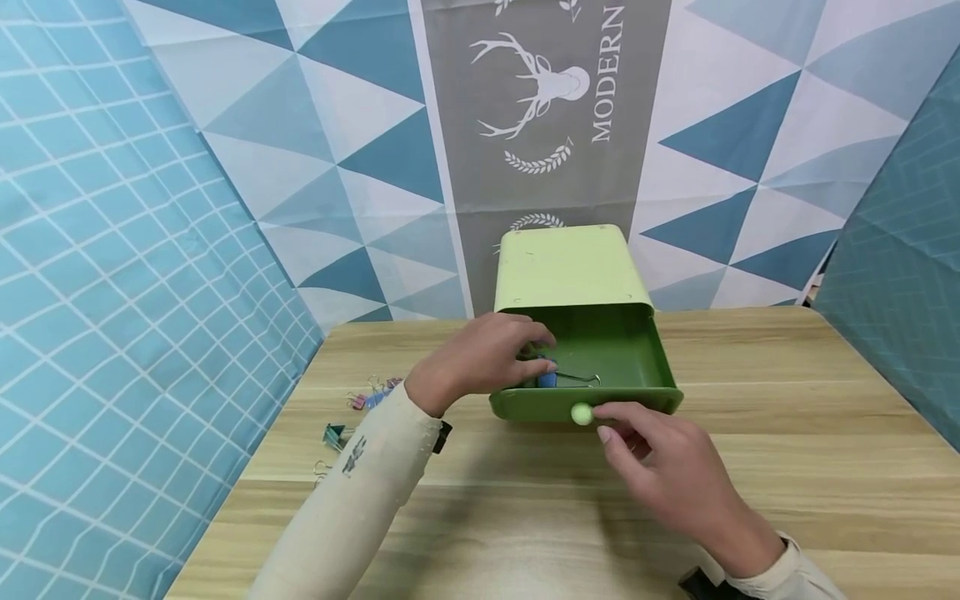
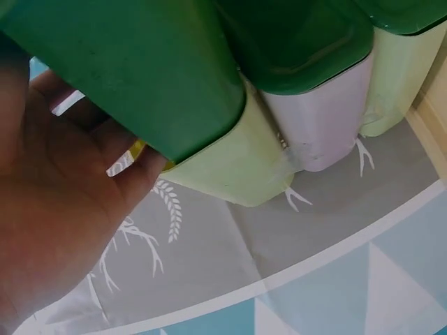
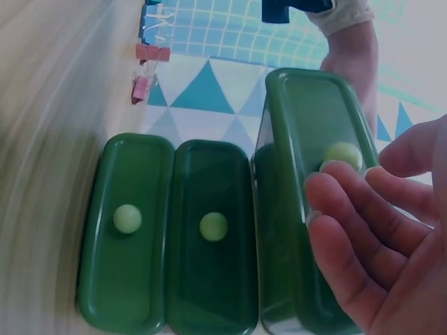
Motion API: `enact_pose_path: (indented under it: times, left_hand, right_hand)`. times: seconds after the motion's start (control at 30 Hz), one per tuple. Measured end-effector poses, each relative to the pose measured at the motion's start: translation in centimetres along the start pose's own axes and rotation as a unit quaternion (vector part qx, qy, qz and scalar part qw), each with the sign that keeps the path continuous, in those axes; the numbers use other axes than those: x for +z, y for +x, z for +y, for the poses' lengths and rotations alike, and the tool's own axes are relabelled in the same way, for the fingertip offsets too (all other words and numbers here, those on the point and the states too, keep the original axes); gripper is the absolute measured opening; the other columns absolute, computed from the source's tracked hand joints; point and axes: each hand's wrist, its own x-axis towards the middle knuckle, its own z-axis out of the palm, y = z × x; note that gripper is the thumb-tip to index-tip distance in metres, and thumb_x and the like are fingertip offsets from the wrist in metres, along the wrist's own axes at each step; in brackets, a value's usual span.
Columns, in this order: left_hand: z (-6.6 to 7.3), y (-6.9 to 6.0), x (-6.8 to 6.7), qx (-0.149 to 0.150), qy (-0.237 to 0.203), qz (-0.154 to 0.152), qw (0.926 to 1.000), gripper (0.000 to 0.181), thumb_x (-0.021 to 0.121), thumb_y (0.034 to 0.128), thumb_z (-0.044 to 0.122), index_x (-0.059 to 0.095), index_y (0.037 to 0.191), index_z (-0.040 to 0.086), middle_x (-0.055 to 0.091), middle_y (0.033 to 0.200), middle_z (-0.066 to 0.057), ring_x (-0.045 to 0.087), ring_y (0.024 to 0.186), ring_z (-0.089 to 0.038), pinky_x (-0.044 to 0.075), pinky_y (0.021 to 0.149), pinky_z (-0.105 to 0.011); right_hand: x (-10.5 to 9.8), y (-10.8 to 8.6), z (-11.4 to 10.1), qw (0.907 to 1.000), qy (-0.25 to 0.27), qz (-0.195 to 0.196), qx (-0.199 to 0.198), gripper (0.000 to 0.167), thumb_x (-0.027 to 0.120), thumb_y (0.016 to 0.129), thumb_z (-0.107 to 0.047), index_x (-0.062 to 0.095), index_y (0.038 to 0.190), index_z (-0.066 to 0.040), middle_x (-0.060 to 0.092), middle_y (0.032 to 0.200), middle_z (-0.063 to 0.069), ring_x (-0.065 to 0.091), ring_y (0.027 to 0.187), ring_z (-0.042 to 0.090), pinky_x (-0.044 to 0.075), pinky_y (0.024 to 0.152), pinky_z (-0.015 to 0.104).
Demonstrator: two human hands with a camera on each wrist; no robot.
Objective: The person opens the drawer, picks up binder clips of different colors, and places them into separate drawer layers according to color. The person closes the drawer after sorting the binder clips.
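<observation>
A green drawer (image 1: 585,406) is pulled out of its light-green case (image 1: 566,267). My left hand (image 1: 487,354) reaches over its left side, thumb and forefinger apart. Just below the thumb tip, a blue binder clip (image 1: 547,379) with wire handles lies in the drawer. In the left wrist view the hand (image 2: 63,202) is beside the drawer (image 2: 147,77), its fingertips partly hidden. My right hand (image 1: 667,467) has a fingertip at the round knob (image 1: 582,414), thumb lower and apart. The right wrist view shows this hand (image 3: 384,237) with loosely bent fingers before the knob (image 3: 343,156).
Several binder clips, among them a pink one (image 1: 358,402) and a teal one (image 1: 334,435), lie on the wooden table (image 1: 787,400) left of the case, partly behind the left sleeve. Two closed drawers (image 3: 129,279) (image 3: 213,279) sit below the open one. Patterned cloth hangs behind.
</observation>
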Motion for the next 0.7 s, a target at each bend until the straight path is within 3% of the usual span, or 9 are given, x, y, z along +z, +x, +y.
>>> enact_pose_path:
  times: [0.23, 0.47, 0.7]
  left_hand:
    - [-0.9, -1.0, 0.6, 0.011, -0.033, 0.106, 0.9937, 0.021, 0.062, 0.1011, 0.027, 0.073, 0.115, 0.015, 0.071, 0.102, 0.008, 0.063, 0.087, -0.002, 0.05, 0.08, -0.024]
    - [-1.6, -2.5, 0.9, 0.058, -0.051, 0.231, 0.9699, 0.02, 0.062, 0.1003, 0.02, 0.073, 0.114, 0.011, 0.07, 0.101, 0.004, 0.059, 0.081, -0.008, 0.049, 0.074, -0.028]
    - [-2.6, -4.6, 1.6, 0.051, -0.062, 0.277, 0.9574, 0.021, 0.061, 0.0999, 0.017, 0.072, 0.115, 0.008, 0.066, 0.096, 0.004, 0.058, 0.082, -0.008, 0.053, 0.074, -0.033]
  right_hand:
    - [-0.9, -1.0, 0.9, 0.9997, -0.008, 0.003, 0.024, 0.02, 0.075, 0.084, -0.002, 0.07, 0.094, -0.019, 0.058, 0.077, -0.02, 0.053, 0.064, -0.004, 0.046, 0.058, 0.015]
    - [-1.6, -2.0, 2.4, 0.9979, -0.033, -0.005, 0.056, 0.02, 0.075, 0.087, -0.006, 0.068, 0.085, -0.024, 0.056, 0.073, -0.022, 0.053, 0.063, -0.004, 0.047, 0.055, 0.021]
    - [-2.7, -3.1, 4.0, 0.9961, -0.034, 0.008, 0.081, 0.025, 0.067, 0.095, -0.007, 0.065, 0.078, -0.027, 0.056, 0.069, -0.02, 0.051, 0.06, -0.002, 0.04, 0.055, 0.016]
